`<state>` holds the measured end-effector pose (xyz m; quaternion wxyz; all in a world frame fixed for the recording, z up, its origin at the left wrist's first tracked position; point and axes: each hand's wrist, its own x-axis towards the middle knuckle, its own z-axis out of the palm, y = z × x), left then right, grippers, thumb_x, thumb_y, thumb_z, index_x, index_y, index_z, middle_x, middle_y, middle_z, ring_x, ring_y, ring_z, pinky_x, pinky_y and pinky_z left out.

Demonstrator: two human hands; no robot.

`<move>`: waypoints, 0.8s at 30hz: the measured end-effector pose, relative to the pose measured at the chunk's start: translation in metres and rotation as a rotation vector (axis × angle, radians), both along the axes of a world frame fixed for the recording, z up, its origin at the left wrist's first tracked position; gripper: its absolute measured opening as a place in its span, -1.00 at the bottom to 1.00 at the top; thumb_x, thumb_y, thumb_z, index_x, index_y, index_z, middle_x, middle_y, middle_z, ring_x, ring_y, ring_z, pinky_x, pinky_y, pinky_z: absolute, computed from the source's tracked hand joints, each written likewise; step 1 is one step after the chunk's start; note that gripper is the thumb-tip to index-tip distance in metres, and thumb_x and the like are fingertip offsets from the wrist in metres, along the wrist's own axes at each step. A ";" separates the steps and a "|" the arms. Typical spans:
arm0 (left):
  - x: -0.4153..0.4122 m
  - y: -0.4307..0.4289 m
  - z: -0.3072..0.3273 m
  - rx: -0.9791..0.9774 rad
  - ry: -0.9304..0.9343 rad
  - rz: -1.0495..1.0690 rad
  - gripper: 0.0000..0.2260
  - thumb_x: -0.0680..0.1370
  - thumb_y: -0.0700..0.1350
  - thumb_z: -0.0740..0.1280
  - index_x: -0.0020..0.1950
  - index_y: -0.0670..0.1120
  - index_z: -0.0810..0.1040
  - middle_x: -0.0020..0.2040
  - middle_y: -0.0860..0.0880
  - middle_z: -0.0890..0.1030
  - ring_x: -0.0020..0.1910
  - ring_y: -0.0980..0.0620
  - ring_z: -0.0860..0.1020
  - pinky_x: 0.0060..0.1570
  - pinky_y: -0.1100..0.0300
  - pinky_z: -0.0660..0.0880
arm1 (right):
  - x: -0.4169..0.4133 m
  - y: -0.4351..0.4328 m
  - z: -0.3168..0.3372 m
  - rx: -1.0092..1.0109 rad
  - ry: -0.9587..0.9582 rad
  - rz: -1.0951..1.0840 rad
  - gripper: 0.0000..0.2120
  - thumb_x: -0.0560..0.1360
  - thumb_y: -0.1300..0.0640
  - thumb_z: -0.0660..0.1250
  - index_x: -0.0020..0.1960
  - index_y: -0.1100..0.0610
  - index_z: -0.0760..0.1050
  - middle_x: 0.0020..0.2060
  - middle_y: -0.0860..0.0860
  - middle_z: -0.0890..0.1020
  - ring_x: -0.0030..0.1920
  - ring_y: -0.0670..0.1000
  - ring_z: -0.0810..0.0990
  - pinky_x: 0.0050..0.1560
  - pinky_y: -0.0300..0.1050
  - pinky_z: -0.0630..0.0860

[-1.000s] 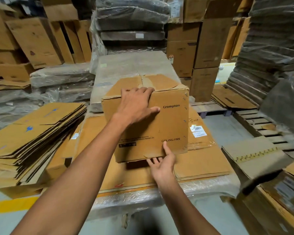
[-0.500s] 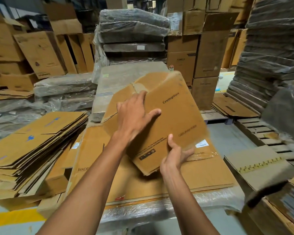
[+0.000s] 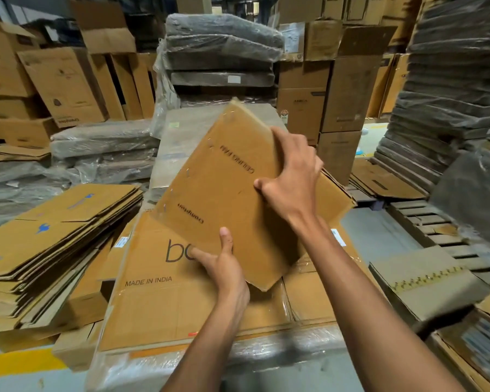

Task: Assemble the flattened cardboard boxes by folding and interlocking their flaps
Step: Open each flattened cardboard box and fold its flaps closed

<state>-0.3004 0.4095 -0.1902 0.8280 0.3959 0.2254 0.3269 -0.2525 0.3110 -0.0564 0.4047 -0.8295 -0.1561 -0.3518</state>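
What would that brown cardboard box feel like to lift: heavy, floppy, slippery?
Probably light: the box is held tilted in the air by just the left hand at its lower edge and the right hand at its upper side. Likely fairly stiff, since its big face looks flat. The matte cardboard should not be slippery.

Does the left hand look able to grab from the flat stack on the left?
Likely not yet: the left hand grips the box, though the way to the stack looks open.
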 end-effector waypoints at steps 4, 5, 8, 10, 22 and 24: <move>-0.007 -0.014 -0.047 -0.285 0.178 -0.119 -0.49 0.60 -0.06 0.43 0.44 -0.04 0.25 0.38 -0.06 0.53 0.31 -0.08 0.55 0.41 -0.19 0.41 | -0.010 0.020 -0.021 -0.261 -0.018 0.078 -0.21 0.26 0.16 0.55 0.47 -0.02 0.43 0.25 0.02 0.52 0.26 0.09 0.43 0.34 0.03 0.16; -0.010 -0.015 -0.059 -0.337 0.238 -0.183 -0.46 0.57 0.02 0.46 0.44 -0.03 0.28 0.38 -0.05 0.53 0.33 -0.09 0.52 0.43 -0.19 0.38 | -0.013 0.025 -0.028 -0.335 -0.028 0.098 -0.21 0.26 0.17 0.55 0.46 -0.03 0.44 0.27 0.01 0.53 0.27 0.10 0.43 0.36 0.04 0.15; -0.023 -0.017 -0.091 -0.463 0.341 -0.335 -0.57 0.55 0.10 0.46 0.33 -0.05 0.47 0.37 -0.11 0.55 0.39 -0.12 0.48 0.45 -0.17 0.37 | -0.026 0.040 -0.052 -0.553 -0.061 0.193 -0.25 0.32 0.17 0.56 0.48 -0.02 0.44 0.33 0.02 0.56 0.32 0.10 0.43 0.42 0.10 0.13; -0.034 -0.018 -0.105 -0.562 0.358 -0.376 -0.63 0.63 0.00 0.37 0.38 -0.12 0.48 0.41 -0.17 0.52 0.46 -0.17 0.42 0.50 -0.17 0.31 | -0.036 0.047 -0.068 -0.639 -0.082 0.247 -0.34 0.37 0.19 0.54 0.44 0.01 0.47 0.31 0.03 0.59 0.29 0.12 0.46 0.37 0.11 0.21; -0.070 0.036 -0.106 -0.032 0.583 -0.573 -0.82 0.68 -0.13 0.28 0.17 -0.18 0.61 0.08 -0.18 0.66 -0.10 -0.02 0.63 -0.12 0.13 0.52 | -0.040 0.038 -0.138 -0.754 0.057 0.353 -0.47 0.46 -0.10 0.51 0.38 0.01 0.52 0.31 -0.02 0.58 0.27 0.08 0.45 0.24 0.07 0.26; -0.082 0.046 -0.086 0.346 0.568 -0.483 -0.82 0.65 -0.13 0.33 -0.07 -0.16 0.66 -0.15 -0.14 0.70 -0.25 0.02 0.56 -0.21 0.16 0.46 | -0.038 0.032 -0.142 -0.681 0.110 0.390 -0.52 0.53 -0.20 0.41 0.37 -0.01 0.53 0.30 -0.07 0.57 0.29 0.02 0.41 0.25 0.00 0.21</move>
